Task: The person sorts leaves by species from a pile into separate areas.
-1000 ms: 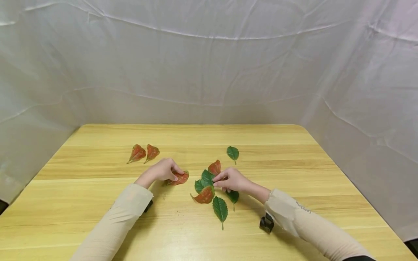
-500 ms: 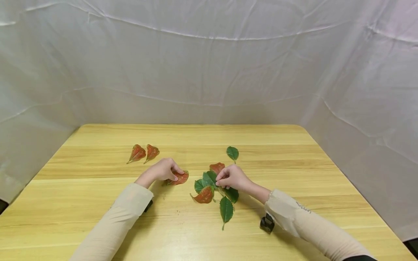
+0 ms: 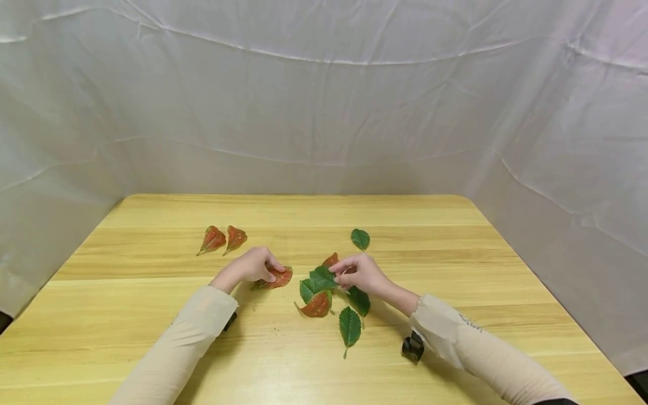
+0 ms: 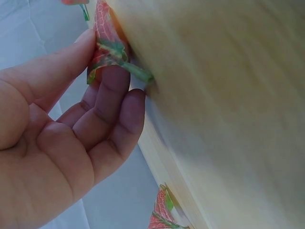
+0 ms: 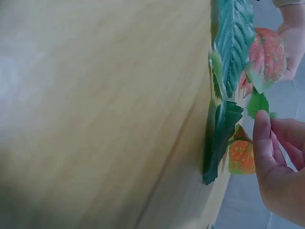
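Note:
My left hand (image 3: pixel 253 265) pinches a red leaf (image 3: pixel 281 278) with green edges, just over the table left of centre. In the left wrist view the thumb and fingers grip this red leaf (image 4: pixel 108 28) near its green stem. Over the loose pile at the centre, my right hand (image 3: pixel 365 275) pinches a green leaf (image 3: pixel 321 277) between thumb and index finger; the right wrist view shows the green leaf (image 5: pixel 258 102) at its fingertips. Around it lie another green leaf (image 3: pixel 306 290), a curled red leaf (image 3: pixel 317 305) and a partly covered red leaf (image 3: pixel 331 260).
Two red leaves (image 3: pixel 213 239) lie side by side at the back left. A single green leaf (image 3: pixel 360 239) lies behind my right hand. Nearer me are two more green leaves, one (image 3: pixel 359 301) under the right hand and one (image 3: pixel 350 326) in front. Pale sheeting (image 3: pixel 314 112) surrounds the wooden table (image 3: pixel 283 360).
My right hand has shifted slightly right. The front green leaf has slid right, and the red leaf at the back of the pile has moved a little. My left hand has stayed still.

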Demonstrator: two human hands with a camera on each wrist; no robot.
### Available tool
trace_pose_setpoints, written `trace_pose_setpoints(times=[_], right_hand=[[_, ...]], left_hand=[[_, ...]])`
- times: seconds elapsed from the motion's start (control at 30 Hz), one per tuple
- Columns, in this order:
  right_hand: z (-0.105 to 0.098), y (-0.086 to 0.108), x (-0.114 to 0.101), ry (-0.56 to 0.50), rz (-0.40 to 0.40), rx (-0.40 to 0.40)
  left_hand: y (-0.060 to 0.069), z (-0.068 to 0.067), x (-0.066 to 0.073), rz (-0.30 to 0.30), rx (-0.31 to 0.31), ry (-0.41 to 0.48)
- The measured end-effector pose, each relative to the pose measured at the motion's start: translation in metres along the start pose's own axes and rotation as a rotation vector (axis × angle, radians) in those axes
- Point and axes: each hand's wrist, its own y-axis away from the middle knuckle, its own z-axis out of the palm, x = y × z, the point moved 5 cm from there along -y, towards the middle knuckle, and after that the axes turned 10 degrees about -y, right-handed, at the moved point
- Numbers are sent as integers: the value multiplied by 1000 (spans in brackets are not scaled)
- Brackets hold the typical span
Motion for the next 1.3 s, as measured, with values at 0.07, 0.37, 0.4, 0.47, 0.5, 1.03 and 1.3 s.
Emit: trace_pose_setpoints(times=[0.07,0.37,0.4,0.47,0.5,1.03,1.3], right_hand=[[-1,0,-1,-8,9,4],[-4,2,-3,-104,21,-19],[-5,2,-3,-105,29,-19],[-6,3,-4,-96,35,-22],[-6,3,-4,-91,37,-21],[-18,1,-6,-176,67,55],[-37,2,-4,-190,62,165]], left_hand=[[0,0,0,1,1,-3],[-1,0,0,-12,-11,15],[-1,0,0,-14,-11,13],[-1,-1,0,-21,-12,15],[-1,-1,0,-22,-11,13],[2,-1,1,-22,-7,26],[1,1,1,-11,-8,23]])
